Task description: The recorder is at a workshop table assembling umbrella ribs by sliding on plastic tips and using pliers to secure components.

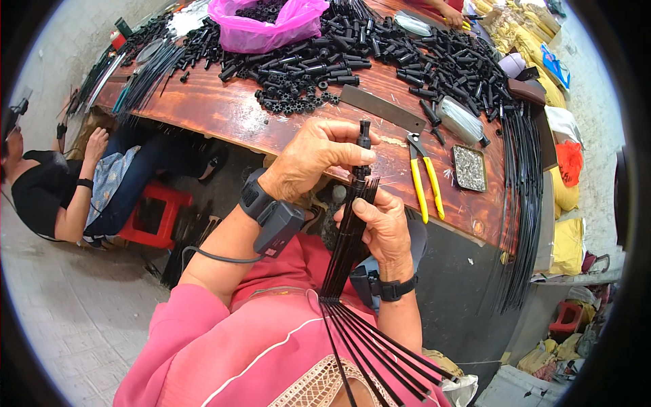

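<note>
In front of my chest is a partly built black umbrella frame, held upright between my hands. My left hand [315,154] pinches the black plastic runner [365,136] at its top end, fingers closed around it. Just below, my right hand [385,227] is closed around the bundle of black ribs [342,247], thumb in front. The ribs fold at a joint near my chest, and several rods [380,339] fan out downward to the right. Yellow-handled pliers [427,180] lie on the table beyond my right hand. Where the ribs meet the runner is partly hidden by my fingers.
On the wooden table [203,102] are heaped black runners [434,61], notched rings [291,98], a flat metal bar [381,108], a tin of small metal parts [469,168] and a pink bag [268,30]. Long rods [522,203] overhang the right edge. A co-worker [61,176] sits at left.
</note>
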A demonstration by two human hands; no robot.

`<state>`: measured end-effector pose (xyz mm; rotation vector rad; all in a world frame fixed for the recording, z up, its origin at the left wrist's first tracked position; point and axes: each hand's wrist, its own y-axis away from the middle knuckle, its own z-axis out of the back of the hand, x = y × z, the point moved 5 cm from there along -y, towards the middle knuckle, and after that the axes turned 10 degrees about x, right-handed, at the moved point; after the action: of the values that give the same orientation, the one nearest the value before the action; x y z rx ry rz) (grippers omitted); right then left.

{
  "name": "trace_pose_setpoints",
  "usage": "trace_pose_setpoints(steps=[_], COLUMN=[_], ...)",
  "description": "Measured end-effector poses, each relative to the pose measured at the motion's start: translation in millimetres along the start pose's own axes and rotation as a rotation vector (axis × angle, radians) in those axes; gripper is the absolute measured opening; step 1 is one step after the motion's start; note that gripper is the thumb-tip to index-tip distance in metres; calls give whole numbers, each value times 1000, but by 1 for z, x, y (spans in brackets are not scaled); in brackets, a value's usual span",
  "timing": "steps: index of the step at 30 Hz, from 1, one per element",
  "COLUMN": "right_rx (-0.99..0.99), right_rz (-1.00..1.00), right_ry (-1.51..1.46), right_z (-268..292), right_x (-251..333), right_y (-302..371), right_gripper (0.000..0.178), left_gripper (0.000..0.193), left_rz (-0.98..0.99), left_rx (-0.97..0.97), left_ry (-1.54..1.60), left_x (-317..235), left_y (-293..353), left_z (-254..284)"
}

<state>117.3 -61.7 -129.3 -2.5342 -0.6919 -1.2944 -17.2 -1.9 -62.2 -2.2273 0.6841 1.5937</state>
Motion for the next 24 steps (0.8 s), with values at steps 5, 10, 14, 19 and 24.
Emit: trace_pose_setpoints(steps=[5,10,14,19,24], right_rx=[-2,3,-1,10,3], right_rz=[-13,-29,-4,-9,-7], right_ry=[-5,7,-6,-90,-40], right_z=[0,0,-3,-2,5], right_x=[0,1,1,0,0], right_y=[0,2,2,3,5], right_gripper=[26,22,21,27,25], left_gripper=[30,33,34,34,36], left_rz=[-8,-46,-60,-36,-38], left_rx=[-13,46,84,147,202], left_ry=[-23,63,104,13,-39], left_x=[7,13,18,15,11], left_y=[0,2,2,0,0], left_z=[4,4,5,2,-3])
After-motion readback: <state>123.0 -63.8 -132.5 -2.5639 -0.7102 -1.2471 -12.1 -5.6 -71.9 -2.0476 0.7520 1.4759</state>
